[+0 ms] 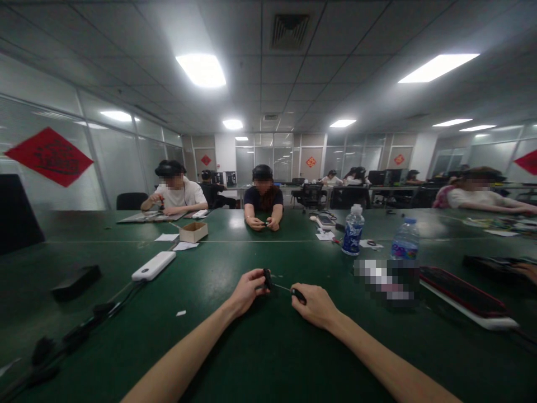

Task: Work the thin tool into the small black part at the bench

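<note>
Both hands work low over the green worktop (268, 347), close together. The left hand (246, 292) has its grip closed, fingertips pinching a small black part (267, 278). The right hand (318, 306) has its grip closed on a thin tool (289, 290) by its dark handle. From the right grip the part lies at 10 o'clock. The tool's long axis runs 4 to 10 o'clock, tip toward the part; contact cannot be told. A water bottle (353, 229) stands at 1 o'clock, well apart.
</note>
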Available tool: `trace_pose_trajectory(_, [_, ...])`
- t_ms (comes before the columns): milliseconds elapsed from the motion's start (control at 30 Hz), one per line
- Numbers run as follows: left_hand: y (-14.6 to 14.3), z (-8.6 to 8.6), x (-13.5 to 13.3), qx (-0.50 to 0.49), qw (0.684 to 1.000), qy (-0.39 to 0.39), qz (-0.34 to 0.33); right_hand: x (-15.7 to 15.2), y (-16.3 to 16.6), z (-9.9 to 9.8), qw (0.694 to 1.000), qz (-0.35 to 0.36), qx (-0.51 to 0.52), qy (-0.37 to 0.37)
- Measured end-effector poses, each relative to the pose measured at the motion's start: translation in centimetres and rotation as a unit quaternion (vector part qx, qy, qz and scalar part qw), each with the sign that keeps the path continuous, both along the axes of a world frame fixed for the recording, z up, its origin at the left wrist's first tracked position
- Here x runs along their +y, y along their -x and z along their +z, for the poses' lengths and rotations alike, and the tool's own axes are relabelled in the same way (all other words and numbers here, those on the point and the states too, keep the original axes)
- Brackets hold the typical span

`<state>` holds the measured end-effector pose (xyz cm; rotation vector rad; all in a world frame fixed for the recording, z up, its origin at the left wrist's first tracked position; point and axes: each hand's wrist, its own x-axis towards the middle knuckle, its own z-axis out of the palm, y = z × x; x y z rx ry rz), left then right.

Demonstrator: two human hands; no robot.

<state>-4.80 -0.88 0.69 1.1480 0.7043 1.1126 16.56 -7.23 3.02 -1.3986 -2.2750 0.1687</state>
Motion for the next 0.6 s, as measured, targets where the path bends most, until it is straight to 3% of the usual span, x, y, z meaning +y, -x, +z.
trace_pose_trajectory(600, [0.06,0.59,-0.78,0.058,0.997,-0.046,-0.032,-0.53,0.01,0.91,0.998,0.001,-0.057,0.014])
